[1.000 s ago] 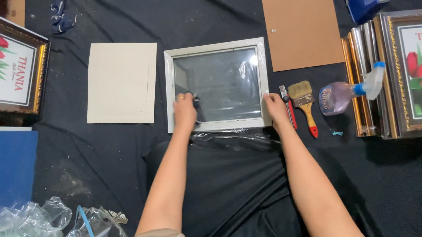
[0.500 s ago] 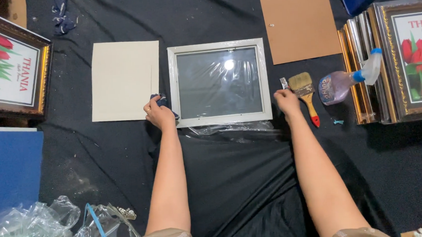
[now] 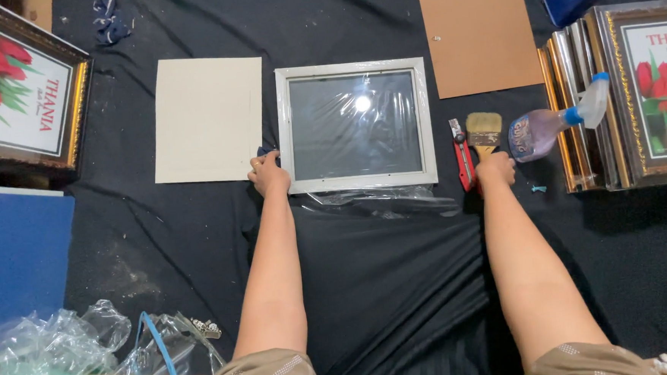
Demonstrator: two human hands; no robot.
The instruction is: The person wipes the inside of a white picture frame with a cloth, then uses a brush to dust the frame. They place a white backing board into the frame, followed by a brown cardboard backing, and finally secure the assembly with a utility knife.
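Observation:
A white picture frame [image 3: 359,180] with plastic-covered glass lies on the black cloth in front of me. My left hand [image 3: 269,174] sits just off the frame's lower left corner, closed on a small dark blue cloth [image 3: 265,151], beside a cream cardboard sheet [image 3: 208,118]. To the right of the frame, my right hand [image 3: 495,168] is closed over the handle of a paintbrush [image 3: 484,132] with pale bristles. A red utility knife [image 3: 463,158] lies right beside the brush.
A spray bottle [image 3: 552,125] lies right of the brush, against a stack of framed tulip pictures [image 3: 651,87]. A brown backing board [image 3: 479,34] lies at the top. Another framed picture [image 3: 17,97] and a blue board [image 3: 17,250] are at left; crumpled plastic [image 3: 45,355] bottom left.
My left hand slid off the glass with the cloth to the frame's lower left corner. My right hand left the frame's right edge and closed on the paintbrush handle.

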